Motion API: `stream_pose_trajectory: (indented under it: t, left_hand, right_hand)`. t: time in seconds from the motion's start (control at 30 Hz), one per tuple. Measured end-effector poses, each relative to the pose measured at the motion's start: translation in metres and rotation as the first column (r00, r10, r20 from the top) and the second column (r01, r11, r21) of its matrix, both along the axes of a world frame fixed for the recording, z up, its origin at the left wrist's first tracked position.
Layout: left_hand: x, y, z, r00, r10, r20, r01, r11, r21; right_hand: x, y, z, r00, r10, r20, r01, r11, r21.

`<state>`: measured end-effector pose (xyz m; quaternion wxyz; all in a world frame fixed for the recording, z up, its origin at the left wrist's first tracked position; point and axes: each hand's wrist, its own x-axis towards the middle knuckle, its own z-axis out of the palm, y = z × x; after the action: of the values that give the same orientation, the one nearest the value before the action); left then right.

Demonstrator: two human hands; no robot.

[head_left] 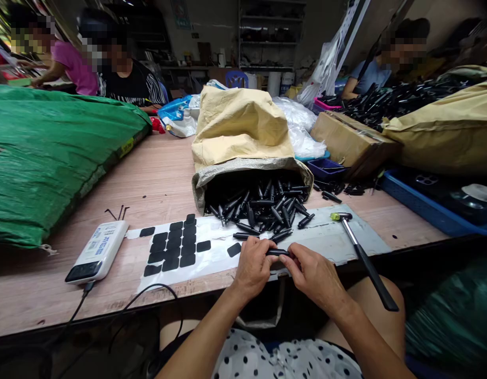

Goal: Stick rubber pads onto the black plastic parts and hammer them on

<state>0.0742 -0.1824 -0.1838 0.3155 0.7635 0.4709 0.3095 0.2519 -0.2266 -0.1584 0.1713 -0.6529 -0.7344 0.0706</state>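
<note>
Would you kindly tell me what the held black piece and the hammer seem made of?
Held black piece: smooth with a soft sheen, likely plastic, though coated metal is possible. Hammer: bright shaft suggests metal; dull black grip, perhaps rubber.

Gap between green bag [61,163] and sack [243,123]

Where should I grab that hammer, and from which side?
Grip the hammer by its black handle, probably from the near side, on the right: the handle is long and slim, and its end pokes past the edge of the table, leaving room to wrap around.
</note>
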Motion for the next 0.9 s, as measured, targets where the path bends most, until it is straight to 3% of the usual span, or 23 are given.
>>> stream_pose_trajectory:
  t: [0.43,0.73,0.9]
  left_hand:
    - [0.001,-0.003,-0.002,0.999,-0.048,0.017,0.045,0.991,0.125]
    - [-0.003,-0.002,0.004,0.995,-0.071,0.076,0.072,0.997,-0.010]
    - [-0.005,-0.001,0.005,0.991,-0.048,0.129,0.053,0.998,-0.038]
  right_hand:
    - [-0.005,0.003,-0.012,0.959,0.057,-0.278,-0.056,0.998,0.009]
    - [0.003,0.007,-0.002,0.869,0.011,-0.495,-0.093,0.986,-0.142]
    - [0.006,0.005,-0.003,0.836,0.012,-0.548,-0.118,0.980,-0.158]
